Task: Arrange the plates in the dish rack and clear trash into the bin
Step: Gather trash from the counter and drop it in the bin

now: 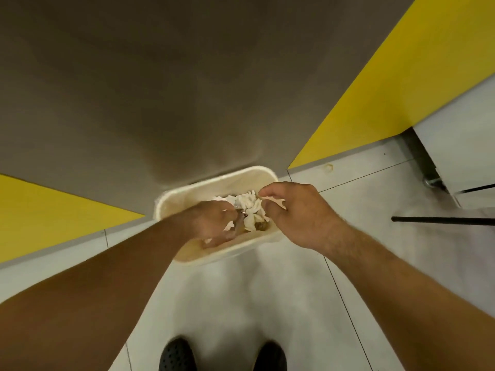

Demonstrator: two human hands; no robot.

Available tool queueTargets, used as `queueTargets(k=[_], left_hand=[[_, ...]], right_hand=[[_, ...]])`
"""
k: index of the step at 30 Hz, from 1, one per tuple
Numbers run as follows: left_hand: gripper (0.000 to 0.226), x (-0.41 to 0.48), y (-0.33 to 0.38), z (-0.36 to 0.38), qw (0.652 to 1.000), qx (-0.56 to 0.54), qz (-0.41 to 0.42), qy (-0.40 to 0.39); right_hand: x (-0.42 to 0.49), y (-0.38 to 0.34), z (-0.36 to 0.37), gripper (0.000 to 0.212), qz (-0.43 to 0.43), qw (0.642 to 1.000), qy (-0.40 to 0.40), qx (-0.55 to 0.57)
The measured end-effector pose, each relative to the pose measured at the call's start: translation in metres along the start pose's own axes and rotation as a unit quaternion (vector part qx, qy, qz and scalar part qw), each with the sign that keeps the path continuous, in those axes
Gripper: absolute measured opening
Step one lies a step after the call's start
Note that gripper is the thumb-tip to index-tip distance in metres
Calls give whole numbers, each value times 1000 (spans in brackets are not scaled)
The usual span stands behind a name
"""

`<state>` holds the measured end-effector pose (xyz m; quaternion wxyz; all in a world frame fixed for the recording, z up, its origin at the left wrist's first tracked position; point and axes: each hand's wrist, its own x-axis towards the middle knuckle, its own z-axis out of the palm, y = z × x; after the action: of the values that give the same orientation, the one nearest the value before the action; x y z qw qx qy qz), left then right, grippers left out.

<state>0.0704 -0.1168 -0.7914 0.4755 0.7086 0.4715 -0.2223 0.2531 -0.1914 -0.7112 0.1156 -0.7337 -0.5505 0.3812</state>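
A person stands over a cream bin (241,183) that sits on a pale tiled floor (267,290), its far edge tucked just under the rim of a broad brown surface (160,89). Both bare arms reach forward and down so that the hands hang above the bin's open top. The right hand (297,212) is over the bin's right side, its fingers (267,191) curled in narrow against the thumb, pinching a small pale scrap (277,202) that pokes out between them. The left hand (214,220) is lower and over the bin's left half, and it is blurred. Its fingers are bent downward and a white bit shows at their tips, but it cannot be told whether they grip it or are merely near it. Inside the bin lies crumpled white paper (249,203), heaped toward the far side, with some brownish waste (259,225) just beside it toward the near right corner. The trash is thus partly in the bin and partly at the hands right above it. Yellow panels (388,89) flank the brown surface on either side. On the right stands a white cabinet (455,143), and a thin black rod (442,220) runs in from that edge, well apart from the bin. The toes of two dark shoes (176,354) show at the bottom.
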Motion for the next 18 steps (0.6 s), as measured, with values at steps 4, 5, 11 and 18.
queueTargets(k=[4,5,11,18], left_hand=[[77,-84,34,-24,973,33,84,212],[70,-106,43,-31,963,23,99,248],[43,-247,110,-81,934,16,170,313],[64,-404,186,-158,934,63,177,303]], right_hand=[[-27,-32,-32,28,-27,999,18,-21],[-35,-42,-43,29,-33,999,26,-25],[-102,-119,-127,31,-69,995,69,-18],[-194,-211,-244,45,-109,989,102,-19]])
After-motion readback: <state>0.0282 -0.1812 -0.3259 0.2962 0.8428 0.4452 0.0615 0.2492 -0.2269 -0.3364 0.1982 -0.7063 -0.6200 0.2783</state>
